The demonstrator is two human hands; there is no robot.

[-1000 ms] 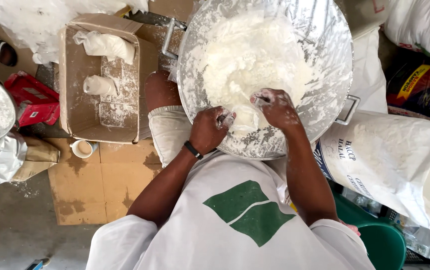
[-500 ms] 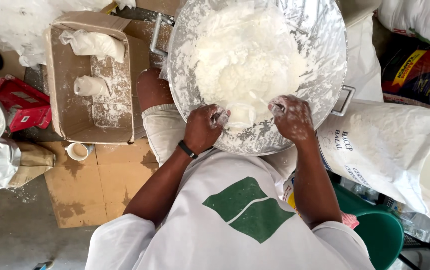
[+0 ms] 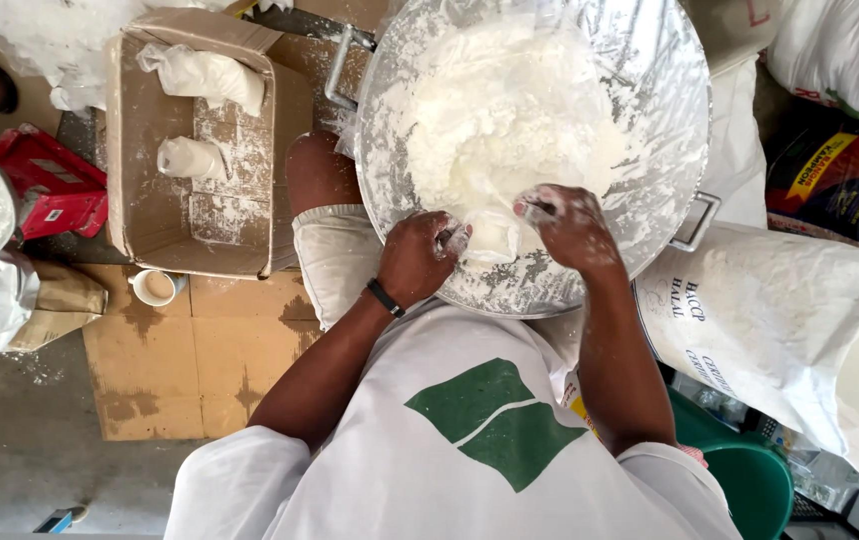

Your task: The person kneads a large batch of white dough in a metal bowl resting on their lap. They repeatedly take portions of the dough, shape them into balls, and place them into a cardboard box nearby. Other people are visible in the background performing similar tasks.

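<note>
Large metal bowl (image 3: 670, 130) rests on the person's lap, rim tilted toward the body. Inside: a mound of white dough (image 3: 510, 130), soft and wet-looking, heaped at the bowl's centre; walls smeared with flour.

Left hand (image 3: 418, 258) at the near rim, fingers curled, floury at the tips, closed on a small plastic bag (image 3: 490, 238) of white mass. A black band sits at that wrist. Right hand (image 3: 570, 228) just beside it, also at the near rim, fingers pinched on the same bag from the other side. Hands close together, the bag between them, both clamped on it.

Left of the bowl: an open cardboard box (image 3: 125, 150), floor dusted white, holding two filled white bags (image 3: 200, 75), one at the far edge, one near the middle. A small cup (image 3: 155, 287) stands on flat cardboard just below the box. A red case (image 3: 50, 185) lies further left.

Right of the bowl: a big white sack (image 3: 780, 320), touching the rim's handle.
</note>
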